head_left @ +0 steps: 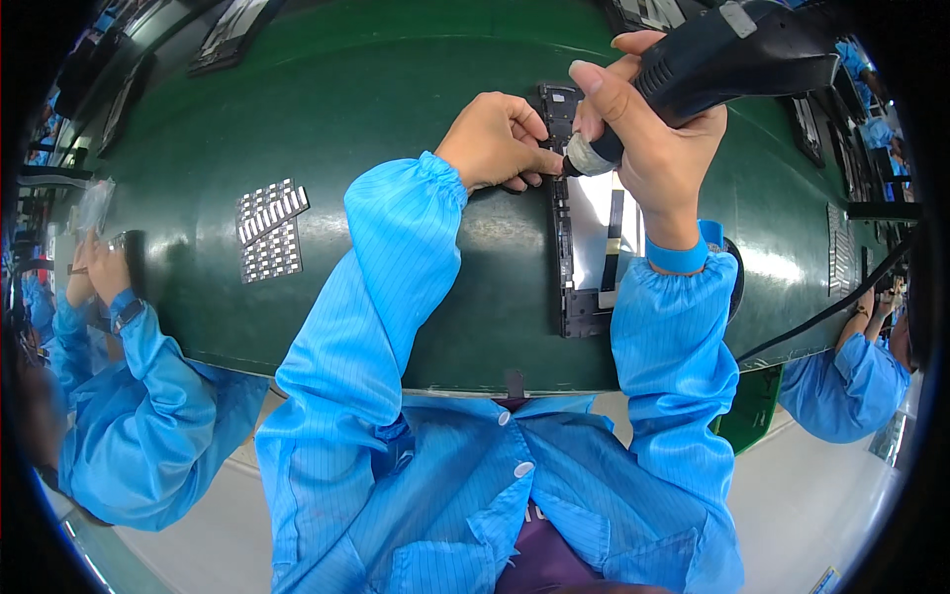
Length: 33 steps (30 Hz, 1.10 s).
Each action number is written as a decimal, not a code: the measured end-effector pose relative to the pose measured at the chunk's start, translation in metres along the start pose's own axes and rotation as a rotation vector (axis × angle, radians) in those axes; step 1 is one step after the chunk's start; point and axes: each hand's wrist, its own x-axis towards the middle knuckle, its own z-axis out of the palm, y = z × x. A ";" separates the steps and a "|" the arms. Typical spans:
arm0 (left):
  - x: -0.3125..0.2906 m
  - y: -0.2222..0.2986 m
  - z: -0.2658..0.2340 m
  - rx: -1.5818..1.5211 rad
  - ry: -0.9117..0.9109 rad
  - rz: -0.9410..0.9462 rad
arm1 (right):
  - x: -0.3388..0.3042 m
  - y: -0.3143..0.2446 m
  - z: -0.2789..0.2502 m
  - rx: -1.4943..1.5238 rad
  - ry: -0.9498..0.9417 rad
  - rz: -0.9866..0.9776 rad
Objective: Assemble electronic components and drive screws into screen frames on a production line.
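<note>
Black-framed panel [588,226] lies on the green tabletop [376,99], right of center in the frame, its silvery middle catching the light and its long side running from top to bottom. At upper right, we see the right hand [653,144] with its fingers wrapped around a black handheld tool [717,64], whose pale-wrapped nose points down and left toward the panel's left edge; we cannot tell whether the tip touches. The left hand [495,139], near the upper middle, bends its fingers beside that tip at the panel's left border; whether they pinch a small piece, we cannot tell. A blue band [677,260] circles the right wrist, and bright blue sleeves [332,337] rise from the lower edge. Left of center, we spot a dark sheet [272,259] dotted with pale pieces, a similar strip [275,216] laid askew across it. A black cable [792,338] curves at right, above a green bin [757,401]. In blue garments, one co-worker [148,416] appears at lower left, a second co-worker [841,391] at right.
</note>
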 end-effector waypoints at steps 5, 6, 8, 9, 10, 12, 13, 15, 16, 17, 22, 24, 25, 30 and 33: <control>-0.001 -0.001 0.000 0.003 -0.001 0.007 | -0.002 0.004 0.000 0.014 -0.013 -0.014; -0.001 -0.002 0.001 -0.004 -0.005 0.007 | -0.003 0.005 -0.001 0.012 -0.019 -0.018; 0.000 -0.002 0.001 -0.012 -0.011 0.014 | -0.003 0.004 -0.001 0.011 -0.026 -0.017; 0.000 -0.002 0.001 -0.019 -0.016 0.021 | -0.004 0.002 0.001 -0.018 -0.010 -0.008; -0.001 -0.001 0.001 -0.021 -0.017 0.018 | -0.004 0.001 0.003 -0.048 0.006 0.001; -0.002 0.002 0.000 0.001 -0.025 0.008 | -0.006 0.001 0.006 -0.090 -0.007 0.002; -0.003 0.002 0.000 -0.001 -0.025 0.006 | -0.006 0.000 0.008 -0.132 -0.019 -0.003; -0.004 0.002 0.000 0.001 -0.018 -0.006 | -0.007 -0.001 0.011 -0.151 -0.019 -0.001; -0.003 0.001 0.000 0.001 -0.018 -0.006 | -0.007 -0.002 0.012 -0.171 -0.017 -0.004; -0.001 -0.001 0.000 -0.019 -0.024 -0.001 | -0.006 -0.002 0.012 -0.171 -0.016 -0.004; -0.003 0.003 0.001 0.017 -0.012 -0.006 | -0.007 -0.003 0.009 -0.140 0.073 0.009; -0.003 0.005 0.004 0.088 0.085 0.059 | -0.004 -0.012 -0.001 -0.117 0.098 -0.040; -0.004 0.005 0.005 0.094 0.075 0.057 | -0.002 -0.020 -0.008 -0.083 0.108 -0.092; -0.003 0.001 -0.002 0.262 0.126 0.185 | -0.013 -0.062 -0.065 -0.144 0.081 -0.145; -0.001 0.005 -0.004 0.251 0.021 0.140 | -0.034 -0.072 -0.111 -0.106 0.174 -0.079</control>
